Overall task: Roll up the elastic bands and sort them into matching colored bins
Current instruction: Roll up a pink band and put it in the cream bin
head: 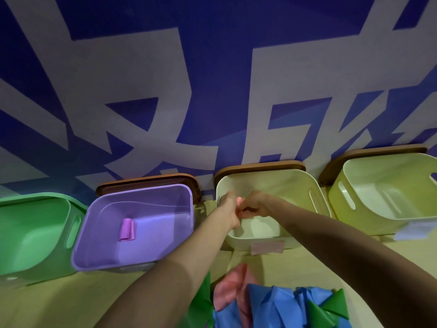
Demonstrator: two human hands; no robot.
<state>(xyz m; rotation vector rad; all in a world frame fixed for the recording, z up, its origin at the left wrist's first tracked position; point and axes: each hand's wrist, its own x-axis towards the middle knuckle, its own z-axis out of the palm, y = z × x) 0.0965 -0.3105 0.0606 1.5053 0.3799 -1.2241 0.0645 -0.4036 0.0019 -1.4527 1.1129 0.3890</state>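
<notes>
Blue-and-grey patterned wall (pixel 212 67) at the back, pale counter (pixel 71 299) running along its foot. Four open bins in a row on the counter, each with slot handles in the side walls. From the left: green bin (pixel 42 198), purple bin (pixel 142 188), cream bin (pixel 283 185), yellow-green bin (pixel 378 185). Brown lids (pixel 260 167) leaning against the wall behind the purple, cream and yellow-green ones.

Inside the purple bin, lying on its floor near the middle: one purple roll (pixel 127 229), loosely wound with a loose end beside it.

On the front wall of the cream bin, a pinkish label (pixel 267 247). On the front of the yellow-green bin, a pale bluish label (pixel 412 230).

Both bare forearms stretched forward, meeting above the cream bin. Left hand (pixel 228 207) seen from the back, fingers curled inward. Right hand (pixel 256 204) facing it, fingers bent. Between them, pinched by both, a small pink band (pixel 239 200), bunched or rolled tight, held over the bin's opening and clear of its floor. Finger detail blurred.

Near the front edge of the counter, an untidy pile (pixel 272 304) of flat bands: pink on top at the left, blue across the middle, green at both sides. Overlapping, creased, unrolled.
</notes>
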